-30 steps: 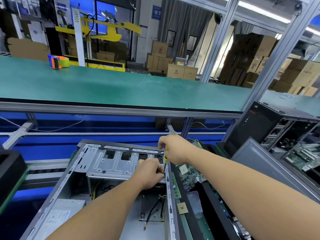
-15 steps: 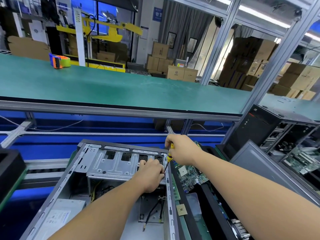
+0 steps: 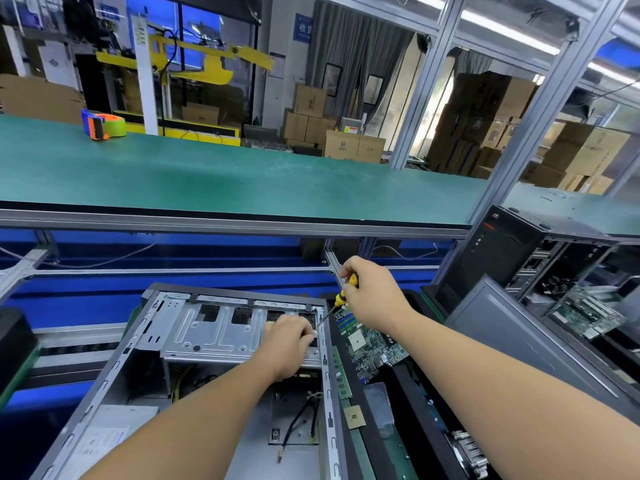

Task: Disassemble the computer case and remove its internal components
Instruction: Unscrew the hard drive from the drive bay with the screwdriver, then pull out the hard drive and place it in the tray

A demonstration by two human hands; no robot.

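Note:
An open grey computer case point(image 3: 149, 344) lies flat in front of me, with a silver drive cage point(image 3: 214, 327) across its far end and loose cables point(image 3: 301, 420) on its floor. My left hand point(image 3: 287, 344) rests on the cage's right end, fingers curled by the case's right rail. My right hand point(image 3: 374, 296) grips a yellow-handled screwdriver point(image 3: 343, 296), its tip angled down-left to the cage's right corner beside my left fingers. A power supply point(image 3: 104, 441) sits at the case's near left.
A removed green motherboard point(image 3: 370, 344) and a small chip point(image 3: 354, 417) lie right of the case. Another black tower point(image 3: 512, 258) and an opened case stand at right. A green workbench point(image 3: 242, 181) spans behind, with a tape dispenser point(image 3: 103, 123) on it.
My right hand has shifted right and up with the screwdriver, tilting its handle further from the case. My left hand stays on the cage's right end.

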